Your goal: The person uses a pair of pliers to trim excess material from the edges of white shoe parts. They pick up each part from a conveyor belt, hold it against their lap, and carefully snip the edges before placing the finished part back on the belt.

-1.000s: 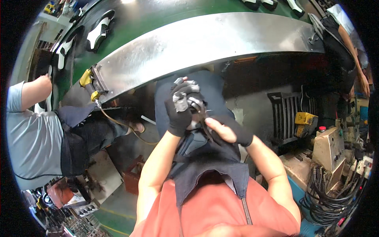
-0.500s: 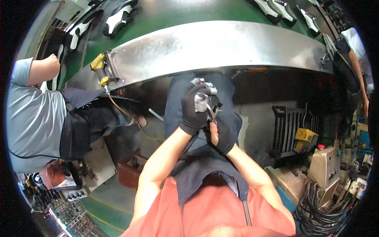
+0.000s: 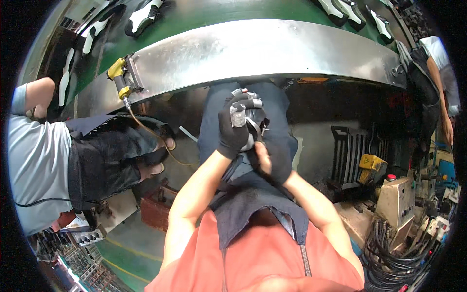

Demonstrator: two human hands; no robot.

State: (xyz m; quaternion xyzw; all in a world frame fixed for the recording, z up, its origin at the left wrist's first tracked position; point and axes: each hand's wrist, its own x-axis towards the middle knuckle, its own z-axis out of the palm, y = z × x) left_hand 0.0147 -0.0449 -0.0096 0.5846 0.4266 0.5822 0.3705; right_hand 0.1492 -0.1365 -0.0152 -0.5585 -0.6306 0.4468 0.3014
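Observation:
My left hand [image 3: 234,124] wears a black glove with grey tape round the fingers. It is closed on a small black-and-white shoe [image 3: 259,115] held over my lap, mostly covered by the fingers. My right hand [image 3: 276,163], in a black glove with a bare thumb, is closed just below it. From the right hand a narrow metal hand tool [image 3: 255,127], like pincers, reaches up against the shoe; its jaws are hard to make out.
Beyond my knees runs a shiny metal ledge [image 3: 233,48], with a yellow air stapler [image 3: 120,78] and its hose at the left. Black-and-white shoes [image 3: 143,18] lie on the green belt [image 3: 219,10]. A co-worker [image 3: 44,160] sits at left. Machinery [image 3: 396,199] stands at right.
My right hand has shifted slightly down and right, and the tool sits closer against the shoe. My left hand has turned a little. The co-worker's arm at left has moved lower and back.

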